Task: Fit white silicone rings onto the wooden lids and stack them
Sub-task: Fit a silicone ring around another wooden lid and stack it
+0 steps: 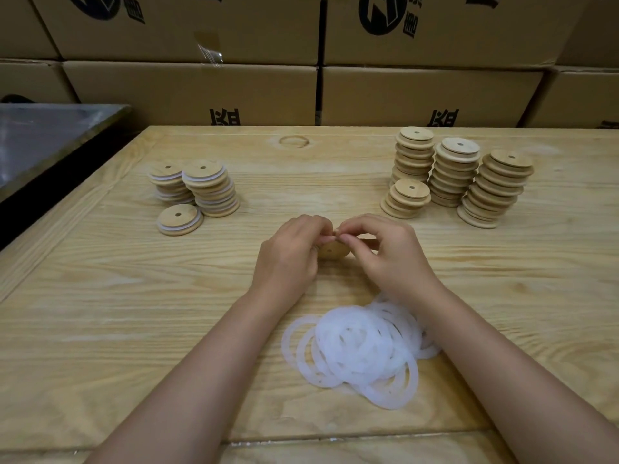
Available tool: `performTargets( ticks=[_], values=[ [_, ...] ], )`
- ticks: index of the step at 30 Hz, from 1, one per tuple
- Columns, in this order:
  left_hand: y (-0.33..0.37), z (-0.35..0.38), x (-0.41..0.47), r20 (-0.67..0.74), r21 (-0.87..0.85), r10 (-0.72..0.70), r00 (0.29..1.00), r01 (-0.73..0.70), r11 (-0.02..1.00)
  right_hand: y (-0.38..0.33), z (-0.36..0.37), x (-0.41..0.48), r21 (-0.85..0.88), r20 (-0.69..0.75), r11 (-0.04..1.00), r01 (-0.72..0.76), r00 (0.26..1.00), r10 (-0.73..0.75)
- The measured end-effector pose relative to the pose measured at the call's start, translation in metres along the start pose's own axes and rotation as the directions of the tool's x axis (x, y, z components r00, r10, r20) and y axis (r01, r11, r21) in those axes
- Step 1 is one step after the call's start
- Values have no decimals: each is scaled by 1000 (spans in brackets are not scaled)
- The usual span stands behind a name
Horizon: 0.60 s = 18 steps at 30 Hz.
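Note:
A round wooden lid (331, 251) with a small centre hole stands tilted between my hands at the table's middle. My left hand (291, 259) and my right hand (385, 252) both pinch its upper rim with curled fingers; whether a ring is on it I cannot tell. A heap of several white silicone rings (358, 349) lies in front of me, between my forearms. Stacks of lids with white rings (201, 187) stand at the far left, with a short stack (180, 219) before them. Stacks of bare wooden lids (455, 175) stand at the far right.
The wooden table (134, 296) has a raised border along its left edge. Cardboard boxes (234, 88) form a wall behind it. A dark metal-edged surface (43, 139) lies beyond the table's left corner.

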<state>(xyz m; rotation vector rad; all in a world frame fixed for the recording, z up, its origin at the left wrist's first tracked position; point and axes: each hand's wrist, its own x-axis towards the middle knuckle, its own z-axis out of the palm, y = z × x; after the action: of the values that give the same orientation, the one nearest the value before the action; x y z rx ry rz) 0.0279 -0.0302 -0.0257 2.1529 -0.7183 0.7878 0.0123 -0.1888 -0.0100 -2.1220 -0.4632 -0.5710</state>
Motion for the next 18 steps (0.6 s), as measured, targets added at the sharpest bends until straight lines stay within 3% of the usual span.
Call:
performTargets(
  ticks=[5, 13, 18],
  values=[
    [-4, -1, 1, 19, -41, -69, 997, 70, 997, 12, -12, 1, -159, 163, 987, -1, 986, 27],
    [-10, 2, 0, 31, -90, -80, 996, 82, 993, 13, -11, 0, 38, 146, 994, -101, 985, 94],
    [-11, 2, 0, 48, -85, -91, 995, 94, 992, 11, -7, -3, -105, 138, 994, 29, 990, -15]
  ],
)
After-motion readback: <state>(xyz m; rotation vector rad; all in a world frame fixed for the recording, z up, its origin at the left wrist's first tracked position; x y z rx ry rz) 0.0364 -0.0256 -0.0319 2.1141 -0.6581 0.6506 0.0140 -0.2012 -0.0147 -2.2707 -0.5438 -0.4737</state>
